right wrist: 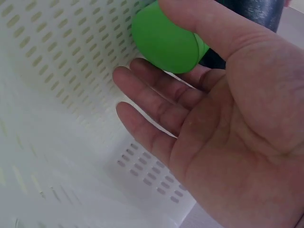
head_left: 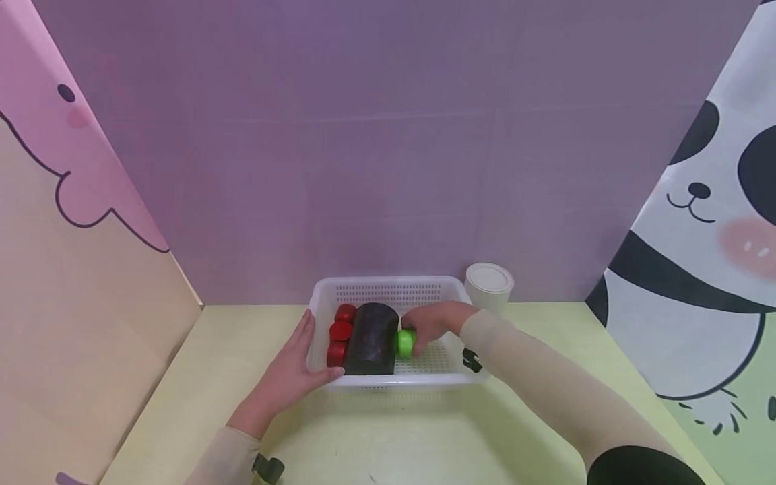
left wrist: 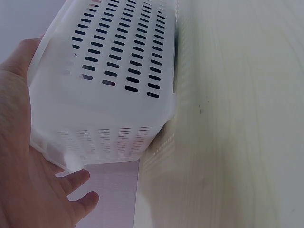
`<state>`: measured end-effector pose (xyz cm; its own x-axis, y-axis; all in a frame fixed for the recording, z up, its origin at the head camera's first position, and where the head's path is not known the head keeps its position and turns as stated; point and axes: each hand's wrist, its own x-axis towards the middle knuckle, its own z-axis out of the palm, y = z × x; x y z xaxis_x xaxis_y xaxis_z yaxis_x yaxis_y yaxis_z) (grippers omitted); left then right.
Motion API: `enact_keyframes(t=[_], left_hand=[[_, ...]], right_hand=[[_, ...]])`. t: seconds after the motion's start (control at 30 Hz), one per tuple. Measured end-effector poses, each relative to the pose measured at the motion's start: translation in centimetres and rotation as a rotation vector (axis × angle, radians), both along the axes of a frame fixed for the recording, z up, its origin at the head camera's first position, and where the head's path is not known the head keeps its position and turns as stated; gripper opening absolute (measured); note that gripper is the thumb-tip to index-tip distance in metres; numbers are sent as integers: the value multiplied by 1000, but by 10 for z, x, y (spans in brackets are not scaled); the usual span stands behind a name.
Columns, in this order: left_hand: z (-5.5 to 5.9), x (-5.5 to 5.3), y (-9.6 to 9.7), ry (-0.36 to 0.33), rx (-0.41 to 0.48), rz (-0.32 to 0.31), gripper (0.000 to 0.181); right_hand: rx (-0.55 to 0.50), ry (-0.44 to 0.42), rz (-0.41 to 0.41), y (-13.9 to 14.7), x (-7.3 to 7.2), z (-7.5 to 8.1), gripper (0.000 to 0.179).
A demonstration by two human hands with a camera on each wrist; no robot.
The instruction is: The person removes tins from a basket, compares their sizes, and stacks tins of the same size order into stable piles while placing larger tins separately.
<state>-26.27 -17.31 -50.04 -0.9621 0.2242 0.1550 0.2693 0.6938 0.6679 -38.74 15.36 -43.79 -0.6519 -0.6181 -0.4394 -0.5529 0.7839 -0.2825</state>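
Note:
A white perforated basket [head_left: 388, 284] stands on the table against the purple back wall. My left hand [head_left: 291, 364] rests on its near left corner, the thumb on the near rim and straight fingers along the left side. In the left wrist view, the outer fingers [left wrist: 85, 202] stand off the basket wall. Inside the basket, my right hand [head_left: 433, 323] pinches a small green rounded piece [head_left: 405, 342], smooth in the right wrist view, between thumb and finger; its other fingers are loosely bent. Left of it lies a large black cylinder [head_left: 372, 340], with several red round pieces [head_left: 341, 330] beyond.
A white lidded tub [head_left: 490, 279] stands just behind the basket's right end, close to my right forearm. The pale table [head_left: 388, 438] spreads in front. Printed panels enclose both sides, one with a panda [head_left: 697, 269].

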Motion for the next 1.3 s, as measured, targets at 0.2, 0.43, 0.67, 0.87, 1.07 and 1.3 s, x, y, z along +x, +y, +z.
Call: enact_keyframes(t=[0.2,0.43,0.67,0.87,1.07,1.3], left_hand=[[0,1,0,7,-2,-1,130],[-2,1,0,14,9,6,129],[-3,1,0,17,10,12,129],[-3,2,1,14,18,11,129],[-3,4,0,0,4,9,130],[1,5,2,-1,11,11,129]], right_hand=[[-51,4,7,5,-5,5,40],[-121,22,17,14,-6,17,36],[-202,44,-13,25,-3,31,42],[-258,44,-38,35,3,38,47],[-314,24,-33,45,10,35,44],[-388,88,-21,58,15,34,44]])
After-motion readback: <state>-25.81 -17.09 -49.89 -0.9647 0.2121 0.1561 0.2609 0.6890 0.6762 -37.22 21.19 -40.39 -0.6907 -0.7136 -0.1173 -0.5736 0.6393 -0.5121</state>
